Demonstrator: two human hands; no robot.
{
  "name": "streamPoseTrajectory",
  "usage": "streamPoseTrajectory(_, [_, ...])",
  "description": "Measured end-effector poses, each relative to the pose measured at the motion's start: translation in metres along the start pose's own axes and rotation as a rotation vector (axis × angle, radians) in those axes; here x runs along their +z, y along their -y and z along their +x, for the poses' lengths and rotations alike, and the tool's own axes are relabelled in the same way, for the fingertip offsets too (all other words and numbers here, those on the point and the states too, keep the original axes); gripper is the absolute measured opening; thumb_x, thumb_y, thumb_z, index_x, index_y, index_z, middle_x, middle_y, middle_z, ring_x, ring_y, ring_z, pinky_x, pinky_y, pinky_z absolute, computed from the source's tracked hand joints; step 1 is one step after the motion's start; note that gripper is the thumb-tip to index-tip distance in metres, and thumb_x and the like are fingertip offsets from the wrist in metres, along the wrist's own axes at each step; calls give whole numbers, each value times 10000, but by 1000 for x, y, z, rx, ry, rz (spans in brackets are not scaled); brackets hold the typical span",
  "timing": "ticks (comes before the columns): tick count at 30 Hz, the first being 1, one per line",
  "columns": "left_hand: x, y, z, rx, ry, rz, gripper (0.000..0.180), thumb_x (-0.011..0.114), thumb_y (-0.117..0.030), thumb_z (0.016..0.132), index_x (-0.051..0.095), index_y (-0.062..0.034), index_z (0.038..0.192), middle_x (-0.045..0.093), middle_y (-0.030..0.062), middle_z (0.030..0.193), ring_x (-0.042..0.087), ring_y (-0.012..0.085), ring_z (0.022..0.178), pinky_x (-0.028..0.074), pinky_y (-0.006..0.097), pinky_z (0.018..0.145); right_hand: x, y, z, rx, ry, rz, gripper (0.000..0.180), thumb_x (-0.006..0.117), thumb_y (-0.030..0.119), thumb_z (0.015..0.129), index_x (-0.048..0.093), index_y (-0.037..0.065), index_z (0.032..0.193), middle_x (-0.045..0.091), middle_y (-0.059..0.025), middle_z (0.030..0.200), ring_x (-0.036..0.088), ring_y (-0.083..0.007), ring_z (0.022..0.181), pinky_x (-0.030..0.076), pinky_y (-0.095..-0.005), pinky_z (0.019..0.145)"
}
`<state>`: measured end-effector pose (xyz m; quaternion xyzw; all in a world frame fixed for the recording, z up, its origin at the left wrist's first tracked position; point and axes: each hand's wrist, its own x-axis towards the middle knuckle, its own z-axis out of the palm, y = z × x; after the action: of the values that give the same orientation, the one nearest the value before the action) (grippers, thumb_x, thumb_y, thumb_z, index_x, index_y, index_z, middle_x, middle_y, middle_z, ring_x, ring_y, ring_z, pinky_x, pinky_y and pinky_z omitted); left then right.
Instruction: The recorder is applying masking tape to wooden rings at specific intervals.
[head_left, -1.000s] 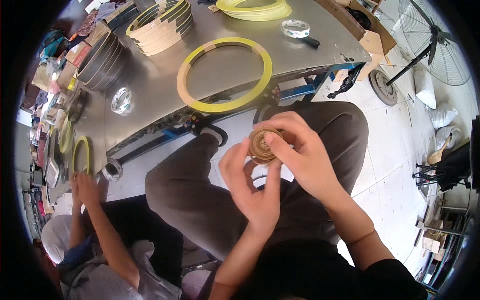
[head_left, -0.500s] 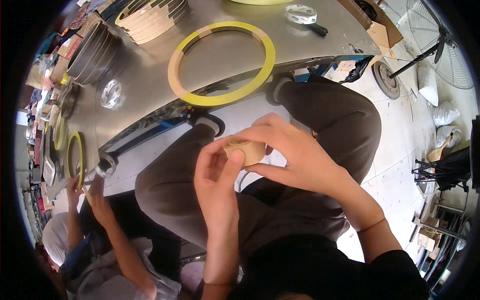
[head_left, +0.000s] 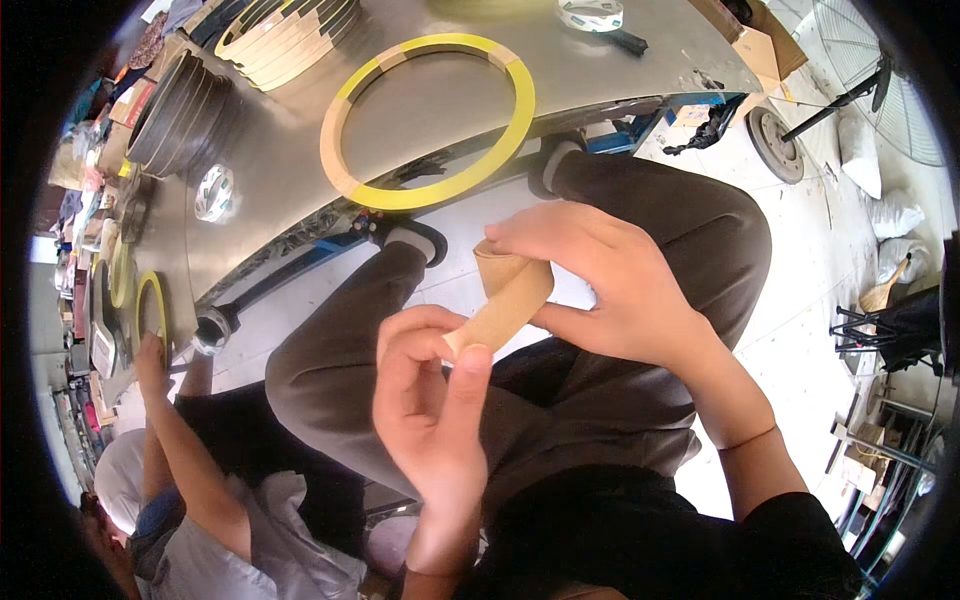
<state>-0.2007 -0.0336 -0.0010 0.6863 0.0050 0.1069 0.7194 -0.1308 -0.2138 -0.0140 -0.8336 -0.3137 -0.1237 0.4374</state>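
Observation:
Above my lap, my right hand (head_left: 610, 275) grips a roll of tan tape (head_left: 512, 285) between thumb and fingers. A short strip runs off the roll toward the lower left. Its end is pinched between the thumb and forefinger of my left hand (head_left: 430, 395). Beyond my hands, a large flat ring (head_left: 522, 125), mostly yellow with tan sections, lies at the near edge of the metal table (head_left: 290, 160) and overhangs it.
At the far left of the table stand a stack of tan-and-black rings (head_left: 290, 50) and a stack of dark rings (head_left: 175, 125). Tape rolls (head_left: 214, 193) lie on the tabletop. At lower left, a co-worker's hand (head_left: 152, 360) holds a yellow ring. A fan (head_left: 880, 80) stands at right.
My left hand has drawn down and left, pulling a strip of tape off the roll. My right hand has tilted the roll upward. The co-worker's hands have also shifted.

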Motion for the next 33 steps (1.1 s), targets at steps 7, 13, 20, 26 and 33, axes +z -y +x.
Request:
streamPoseTrajectory(7, [-2,9,8,-416,93,-643,72,568,-95,975,530,-34,969,553,139,1234,560,223,1144,459,381,973,-9,20,-8,-93,33,26,493,836,249,703,662,116,1145,700,-40,1096,656,-238,1022,439,-454,1015])
streamPoseTrajectory(13, [-2,35,14,-347,186,-260,61,572,-80,980,519,-50,986,586,111,1169,575,167,1033,474,308,891,17,3,-32,193,-16,334,449,809,98,732,582,84,1120,612,-104,1272,584,-294,1117,431,-418,975])
streamPoseTrajectory(20, [-7,49,43,-240,354,100,115,642,-38,903,541,-35,959,565,79,1052,560,143,971,459,266,880,11,-17,-30,468,247,578,299,695,47,862,473,52,1063,530,-155,1342,572,-249,1193,502,-372,957])
streamPoseTrajectory(26, [0,40,84,490,112,1185,406,759,-115,782,610,-39,1153,554,109,1070,544,284,1078,454,402,899,32,-53,-27,686,-90,773,385,675,8,877,475,41,1205,530,-106,1274,532,-229,1234,505,-361,966])
streamPoseTrajectory(33, [7,68,124,546,236,1002,354,751,-99,751,665,-21,1086,579,106,995,545,301,951,439,426,824,64,-82,0,691,-208,849,440,675,-7,872,492,24,1271,526,-94,1258,514,-211,1224,479,-342,981])
